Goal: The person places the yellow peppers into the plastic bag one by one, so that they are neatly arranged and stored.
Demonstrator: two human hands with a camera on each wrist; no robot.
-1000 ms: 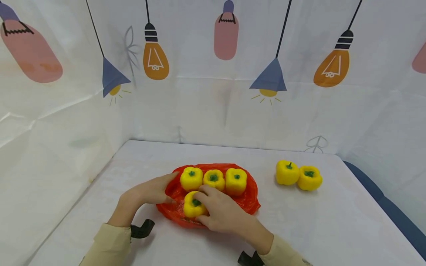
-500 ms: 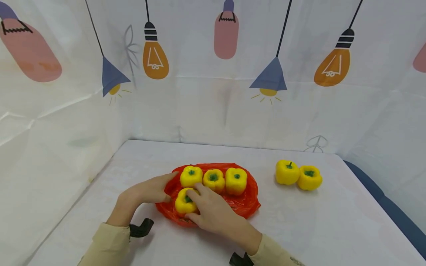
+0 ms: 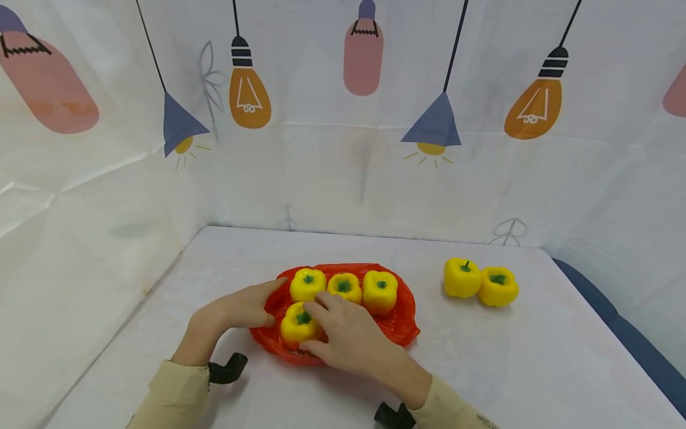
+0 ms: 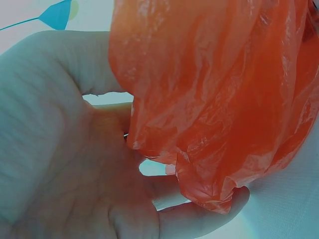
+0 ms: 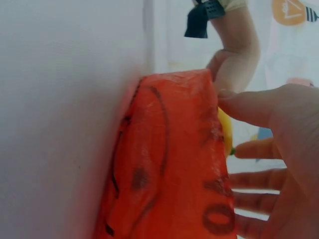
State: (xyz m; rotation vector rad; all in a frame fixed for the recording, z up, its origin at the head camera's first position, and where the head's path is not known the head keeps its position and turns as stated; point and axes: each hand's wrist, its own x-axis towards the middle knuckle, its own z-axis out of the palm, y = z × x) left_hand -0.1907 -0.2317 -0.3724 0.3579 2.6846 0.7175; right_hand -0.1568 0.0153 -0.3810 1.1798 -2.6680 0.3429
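My left hand (image 3: 241, 307) grips the left side of a red plastic bag (image 3: 404, 322), its fingers partly hidden by the plastic. In the left wrist view the bag (image 4: 219, 99) hangs in wrinkled folds between thumb and fingers. Inside the bag, a yellow bell pepper (image 3: 295, 329) sits at the front left. My right hand (image 3: 354, 336) hovers at that pepper's right side with loosely bent fingers, fingertips right at its edge. Behind it stand a left pepper (image 3: 307, 286), a middle pepper (image 3: 345, 285) and a right pepper (image 3: 382, 292) in a row, green stems up.
Two more yellow peppers, an upright one (image 3: 462, 279) and one leaning forward (image 3: 498, 287), stand side by side on the white table (image 3: 536, 357) to the right. A white curtain (image 3: 332, 179) printed with lamps hangs behind. A dark blue seat (image 3: 616, 322) shows past the right edge.
The front pepper has moved left inside the bag with my right hand. Since then the right hand's fingers have loosened and drawn back slightly right. My left hand has barely moved.
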